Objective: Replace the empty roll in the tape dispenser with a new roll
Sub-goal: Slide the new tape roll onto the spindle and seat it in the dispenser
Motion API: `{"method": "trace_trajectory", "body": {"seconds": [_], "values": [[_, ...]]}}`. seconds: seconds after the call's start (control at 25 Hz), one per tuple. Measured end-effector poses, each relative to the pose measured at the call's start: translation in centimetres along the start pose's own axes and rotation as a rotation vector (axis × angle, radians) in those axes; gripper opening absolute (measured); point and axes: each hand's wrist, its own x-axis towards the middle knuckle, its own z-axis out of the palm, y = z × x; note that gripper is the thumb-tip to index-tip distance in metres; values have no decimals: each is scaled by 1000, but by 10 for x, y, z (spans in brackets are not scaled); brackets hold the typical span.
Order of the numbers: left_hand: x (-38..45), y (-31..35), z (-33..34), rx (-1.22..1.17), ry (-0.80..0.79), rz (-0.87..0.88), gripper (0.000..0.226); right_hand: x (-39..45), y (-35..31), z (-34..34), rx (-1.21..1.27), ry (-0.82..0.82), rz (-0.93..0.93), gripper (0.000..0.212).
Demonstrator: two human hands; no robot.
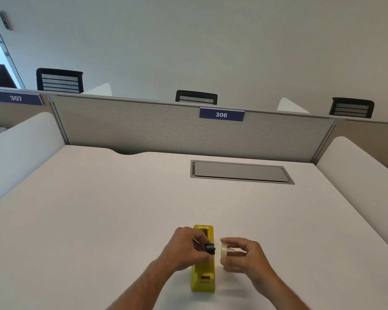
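Note:
A yellow tape dispenser point(203, 277) stands on the white desk point(121, 209), near the front, lengthwise away from me. My left hand point(185, 249) hovers over its left side and pinches a small black spindle point(210, 248) above the dispenser's open cradle. Just to the right, my right hand point(242, 256) holds a pale, translucent tape roll point(224, 250) upright by its rim, its hole facing the spindle. A narrow gap separates the spindle's tip from the roll. The dispenser's cradle looks empty; my left hand hides part of it.
A grey recessed cable hatch point(241, 172) lies in the desk at the back right. A grey partition point(166, 128) with a "306" label point(221, 114) closes the far edge. White side dividers point(356, 166) flank the desk. Black chair backs point(59, 81) show beyond.

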Motion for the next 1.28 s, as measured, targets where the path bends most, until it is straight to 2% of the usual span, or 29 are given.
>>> {"method": "trace_trajectory", "body": {"seconds": [0.2,0.44,1.04,1.28], "values": [[0,4,-1,-111,-6,37,28,3,-11,7,161,-93,-54,58],[0,2,-1,-92,-18,50,38,5,-10,8,163,-124,-64,54],[-3,-6,-3,-109,-6,44,32,8,-4,10,173,-157,-134,62],[-4,-7,3,-147,31,5,33,7,1,13,236,-163,-154,58]]}}
